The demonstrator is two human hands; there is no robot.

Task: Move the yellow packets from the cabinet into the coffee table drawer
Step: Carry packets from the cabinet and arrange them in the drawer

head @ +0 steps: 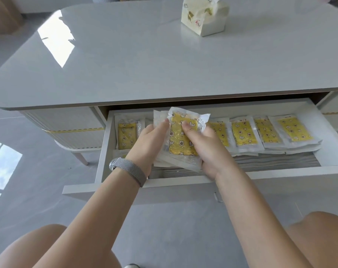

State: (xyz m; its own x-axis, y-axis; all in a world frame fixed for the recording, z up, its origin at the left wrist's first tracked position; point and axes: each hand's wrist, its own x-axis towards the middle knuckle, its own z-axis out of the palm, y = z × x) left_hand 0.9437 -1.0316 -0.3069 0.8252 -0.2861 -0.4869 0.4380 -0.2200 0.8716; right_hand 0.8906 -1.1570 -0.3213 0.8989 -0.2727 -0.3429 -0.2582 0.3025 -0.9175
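I hold a stack of packets (pixel 180 140) over the open drawer (pixel 183 188), both hands on it. My left hand (pixel 147 144) cups the stack's left edge, its fingers (pixel 163 123) curled up along the side and clamped there. My right hand (pixel 207 149) grips the right edge and the bottom corner, thumb pressed on the top packet's yellow face, the rest of the fingers wrapped beneath (I cannot see them). The stack is tilted, its top edge towards the tabletop (pixel 145 64).

More packets (pixel 270 132) lie overlapping in a row along the drawer's right half, just beside my right hand, and one packet (pixel 126 135) lies at the far left, near my left hand. Under them lies grey folded stuff (pixel 276 161). A tissue pack (pixel 205 16) stands well apart on the tabletop. A mesh band (pixel 128 172) circles my left wrist.
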